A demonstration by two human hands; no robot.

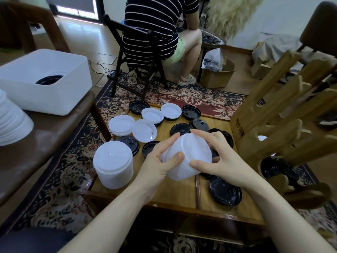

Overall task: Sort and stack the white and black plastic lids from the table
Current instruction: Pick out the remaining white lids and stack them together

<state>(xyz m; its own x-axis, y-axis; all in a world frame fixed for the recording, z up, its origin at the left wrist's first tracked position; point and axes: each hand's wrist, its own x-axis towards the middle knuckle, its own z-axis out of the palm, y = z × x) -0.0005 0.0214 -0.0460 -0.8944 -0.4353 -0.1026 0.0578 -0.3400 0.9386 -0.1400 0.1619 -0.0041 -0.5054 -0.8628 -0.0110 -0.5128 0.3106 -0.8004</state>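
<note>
low wooden table on a floral rug fills the middle of the view, with both hands raised over it. left hand and right hand are close together, both clamped on a tilted stack of white lids: the left thumb presses its near face, left fingers curl round the far side, and the right thumb and fingers wrap the right edge. just left of the left hand stands a second white stack upright on the table's corner. beyond the hands, single white lids lie among black lids, some overlapping. one black lid lies below the right wrist. right of the right hand leans a slatted wooden rack. far to the left, a white bin sits on a brown bench, with dark lids inside. farther off, a person in a striped top sits on a dark chair.
</note>
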